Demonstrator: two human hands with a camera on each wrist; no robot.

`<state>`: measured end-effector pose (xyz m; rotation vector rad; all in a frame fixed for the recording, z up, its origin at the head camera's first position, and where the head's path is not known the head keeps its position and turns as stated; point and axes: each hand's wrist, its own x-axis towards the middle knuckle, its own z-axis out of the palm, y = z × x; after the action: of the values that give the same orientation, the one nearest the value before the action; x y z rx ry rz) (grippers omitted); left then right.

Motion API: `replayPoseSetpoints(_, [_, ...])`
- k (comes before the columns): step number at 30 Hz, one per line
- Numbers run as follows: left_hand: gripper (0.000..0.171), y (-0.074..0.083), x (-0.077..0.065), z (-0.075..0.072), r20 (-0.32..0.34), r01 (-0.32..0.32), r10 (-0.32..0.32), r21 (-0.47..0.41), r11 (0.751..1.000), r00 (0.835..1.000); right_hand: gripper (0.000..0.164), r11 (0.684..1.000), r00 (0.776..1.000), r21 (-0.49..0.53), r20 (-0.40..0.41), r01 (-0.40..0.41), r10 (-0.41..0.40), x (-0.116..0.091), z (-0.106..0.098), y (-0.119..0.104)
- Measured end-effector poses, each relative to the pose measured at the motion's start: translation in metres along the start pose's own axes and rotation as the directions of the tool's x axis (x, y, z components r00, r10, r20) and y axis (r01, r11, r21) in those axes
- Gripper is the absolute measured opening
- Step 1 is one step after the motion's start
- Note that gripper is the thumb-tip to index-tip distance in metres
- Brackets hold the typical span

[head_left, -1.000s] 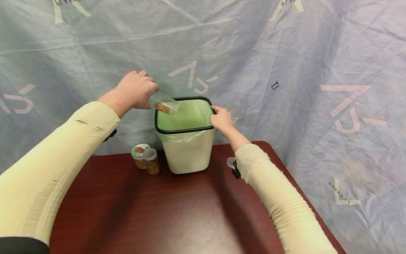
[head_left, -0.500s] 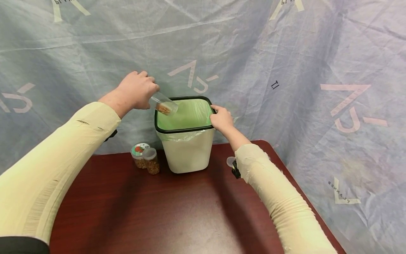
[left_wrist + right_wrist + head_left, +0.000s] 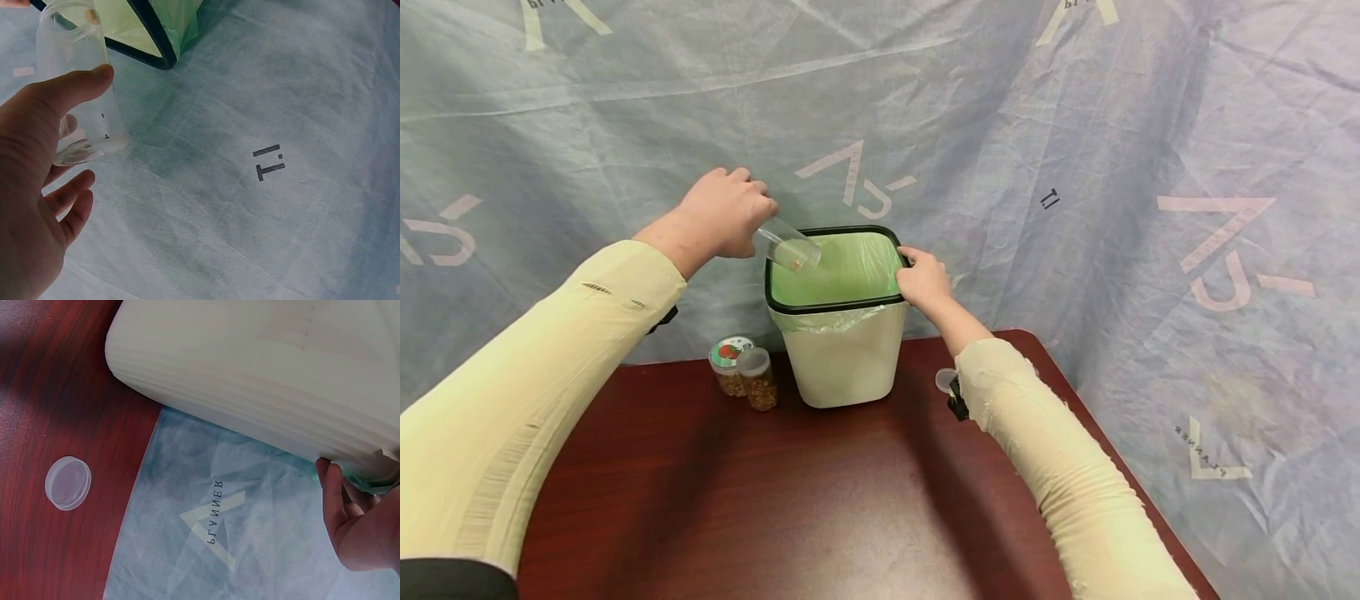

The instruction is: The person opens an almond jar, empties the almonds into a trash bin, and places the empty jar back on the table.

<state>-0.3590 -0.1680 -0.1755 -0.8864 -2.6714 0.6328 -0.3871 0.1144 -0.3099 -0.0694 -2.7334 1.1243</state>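
Note:
In the head view my left hand [image 3: 722, 212] grips a clear plastic jar [image 3: 788, 240], tilted mouth-down over the left side of a trash can [image 3: 846, 358]. A few brown bits [image 3: 796, 264] show near the jar's mouth. The left wrist view has the thumb [image 3: 90, 84] across the see-through jar, one bit at its rim. A thin green liner [image 3: 857, 262] covers the can's inside and folds over under its black rim [image 3: 838, 308]. My right hand [image 3: 927, 283] holds the can's right rim; in the right wrist view its fingertips [image 3: 326, 467] touch the outer wall.
Left of the can stand a wider jar [image 3: 731, 367] with a green, tomato-printed lid and a slimmer jar [image 3: 757, 382], both with brown contents. A clear round lid [image 3: 67, 483] lies on the dark red table [image 3: 820, 500]. A printed cloth [image 3: 1075, 150] hangs behind.
The brown pieces inside the tilted jar have gone down from a small heap to a few bits near its mouth. Both hands keep almost the same places.

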Motion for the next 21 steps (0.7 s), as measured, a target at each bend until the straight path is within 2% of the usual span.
replayPoseSetpoints(5, [0.050, -0.001, 0.000, -0.004, -0.031, 0.008, -0.007, 0.024, 1.000, 1.000, 0.058, 1.000, 1.000, -0.012, -0.008, 0.005, -0.005, 0.000, 0.000, 0.000])
replayPoseSetpoints(10, [0.042, -0.003, 0.000, -0.011, -0.158, 0.028, -0.014, 0.084, 0.996, 0.987, 0.058, 1.000, 1.000, -0.015, -0.001, -0.003, 0.003, 0.000, -0.002, -0.001])
replayPoseSetpoints(12, [0.034, -0.002, 0.000, -0.011, -0.190, 0.011, 0.015, 0.136, 0.991, 0.982, 0.059, 1.000, 1.000, -0.007, 0.003, -0.008, 0.008, 0.000, -0.002, -0.001])
replayPoseSetpoints(17, [0.017, 0.003, 0.002, -0.004, -0.186, -0.051, 0.104, 0.268, 0.962, 0.977, 0.057, 1.000, 1.000, -0.017, 0.003, -0.001, 0.001, -0.001, -0.003, -0.001])
replayPoseSetpoints(21, [0.010, 0.003, 0.005, -0.001, -0.235, -0.038, 0.120, 0.327, 0.944, 0.964, 0.056, 1.000, 1.000, 0.008, 0.009, -0.008, 0.007, -0.002, -0.002, 0.000])
